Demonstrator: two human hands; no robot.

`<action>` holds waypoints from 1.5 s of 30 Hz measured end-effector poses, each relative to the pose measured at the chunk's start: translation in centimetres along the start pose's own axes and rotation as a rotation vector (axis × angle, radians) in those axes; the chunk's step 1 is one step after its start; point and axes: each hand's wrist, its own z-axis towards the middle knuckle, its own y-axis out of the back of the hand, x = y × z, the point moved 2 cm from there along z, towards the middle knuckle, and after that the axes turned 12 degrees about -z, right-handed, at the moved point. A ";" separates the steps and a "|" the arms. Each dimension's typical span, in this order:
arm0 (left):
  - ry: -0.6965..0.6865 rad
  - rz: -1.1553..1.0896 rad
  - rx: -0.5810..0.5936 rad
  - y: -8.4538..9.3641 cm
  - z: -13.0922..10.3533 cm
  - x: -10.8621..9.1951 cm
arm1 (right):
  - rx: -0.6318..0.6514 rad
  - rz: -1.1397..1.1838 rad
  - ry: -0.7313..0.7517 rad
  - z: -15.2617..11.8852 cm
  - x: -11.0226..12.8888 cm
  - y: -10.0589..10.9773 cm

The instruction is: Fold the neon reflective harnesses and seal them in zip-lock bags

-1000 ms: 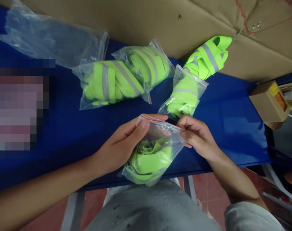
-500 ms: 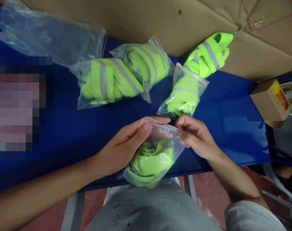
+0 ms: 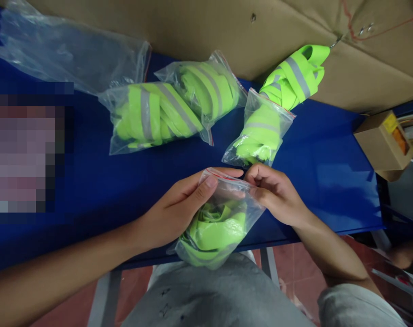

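Observation:
A clear zip bag (image 3: 215, 231) with a rolled neon-yellow strap inside hangs over the table's front edge, its red-lined mouth uppermost. My left hand (image 3: 189, 200) holds the mouth's left end, thumb in front and fingers behind. My right hand (image 3: 274, 190) pinches the mouth's right end. Just beyond my hands lies a bagged yellow strap (image 3: 259, 131), touching a loose yellow strap with grey stripes (image 3: 295, 77). Two more bagged straps, one larger (image 3: 155, 113) and one smaller (image 3: 211, 88), lie together at the back left.
A large clear plastic bag (image 3: 73, 50) lies at the back left of the blue table (image 3: 322, 168). Brown covering (image 3: 206, 22) rises behind. An open cardboard box (image 3: 383, 141) stands at the right edge. A blurred patch hides the far left. Part of another person's arm shows at lower right.
My right hand has shifted slightly left along the bag's mouth. The held bag has moved slightly, and more of the other person's arm shows at the lower right.

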 end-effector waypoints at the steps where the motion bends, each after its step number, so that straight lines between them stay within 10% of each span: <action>1: 0.000 0.000 0.005 0.0 0.0 0.0 | 0.009 0.003 -0.007 0.0 0.0 -0.1; 16: 0.029 0.028 0.051 0.0 0.0 0.7 | 0.080 0.000 -0.005 -0.1 -0.2 -0.2; 25: -0.010 0.165 -0.240 0.1 -0.1 -0.3 | 0.036 -0.107 0.045 0.2 0.3 -0.2; 45: -0.027 0.280 -0.111 -0.2 -0.2 0.3 | 0.081 -0.152 0.047 0.2 0.5 -0.4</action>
